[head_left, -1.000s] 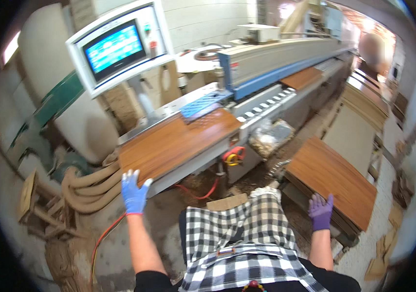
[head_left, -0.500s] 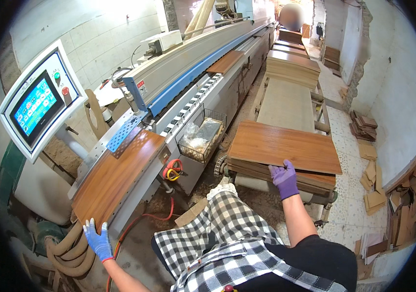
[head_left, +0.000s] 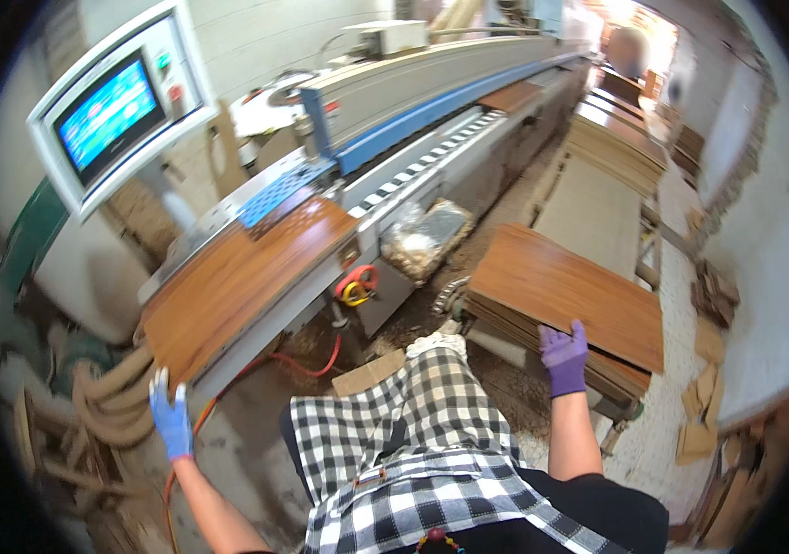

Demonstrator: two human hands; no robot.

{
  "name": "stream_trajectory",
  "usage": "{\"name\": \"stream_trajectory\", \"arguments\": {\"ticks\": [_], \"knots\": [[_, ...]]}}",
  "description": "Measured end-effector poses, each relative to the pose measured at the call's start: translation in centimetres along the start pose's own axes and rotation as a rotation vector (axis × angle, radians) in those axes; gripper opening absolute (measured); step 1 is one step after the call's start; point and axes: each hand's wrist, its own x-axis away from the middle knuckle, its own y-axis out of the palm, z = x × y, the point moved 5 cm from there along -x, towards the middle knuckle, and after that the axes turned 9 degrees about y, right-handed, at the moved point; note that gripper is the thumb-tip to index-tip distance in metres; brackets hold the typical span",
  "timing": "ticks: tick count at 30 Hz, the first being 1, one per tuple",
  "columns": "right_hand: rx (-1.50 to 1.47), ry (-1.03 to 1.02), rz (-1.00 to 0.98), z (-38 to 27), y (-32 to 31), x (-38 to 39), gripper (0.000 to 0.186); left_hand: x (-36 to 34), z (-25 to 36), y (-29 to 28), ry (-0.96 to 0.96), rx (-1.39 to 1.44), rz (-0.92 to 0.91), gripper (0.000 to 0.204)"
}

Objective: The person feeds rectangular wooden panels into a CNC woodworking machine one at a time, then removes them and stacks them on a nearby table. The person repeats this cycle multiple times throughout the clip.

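Note:
A wood-grain panel (head_left: 242,286) lies on the infeed of an edge banding machine at left. My left hand (head_left: 171,415), in a blue glove with pale fingertips, is open at that panel's near end, fingers apart. At right a stack of similar panels rests on a roller conveyor, its top panel (head_left: 565,286) above a dark gap at the near edge. My right hand (head_left: 563,355), in a purple glove, has its fingers closed on that edge. A blue perforated plate (head_left: 279,194) sits over the left panel's far part.
A touchscreen console (head_left: 108,115) stands upper left. The blue-and-beige machine (head_left: 431,102) runs back beside panel stacks (head_left: 611,143), where a person (head_left: 627,60) is at the far end. Dust hoses (head_left: 108,406), a red air hose (head_left: 307,365), a basket (head_left: 427,240) and scrap boards (head_left: 717,305) are nearby.
The view has swung right, then slightly back. Both hands stay at their panel edges, the left one sitting just off the near corner as before; the panels show no clear movement.

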Motion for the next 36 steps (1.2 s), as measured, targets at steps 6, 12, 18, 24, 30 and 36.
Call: {"name": "stream_trajectory", "arguments": {"ticks": [6, 12, 18, 24, 30, 36], "knots": [[0.046, 0.015, 0.050, -0.4, -0.3, 0.0, 0.059, -0.1, -1.0, 0.3, 0.035, 0.032, 0.042, 0.048], [0.019, 0.033, 0.071, -0.7, -0.9, -0.9, 0.060, -0.2, -0.7, -0.2, 0.035, 0.039, 0.061, 0.048], [0.056, 0.075, 0.091, -0.7, -0.6, -0.2, 0.062, -1.0, 1.3, -0.4, 0.036, 0.111, 0.079, 0.054], [0.073, 0.021, 0.120, -0.3, 1.4, 1.5, 0.066, -2.6, 3.6, 1.2, 0.103, -0.081, 0.091, 0.059], [0.095, -0.007, 0.096, -0.7, 0.8, 1.1, 0.059, -4.9, 7.6, 4.9, 0.224, -0.212, 0.076, 0.059], [0.138, 0.065, 0.098, -2.5, -2.5, -1.4, 0.044, -6.8, 10.6, 9.5, 0.263, -0.122, 0.115, 0.063]]}}
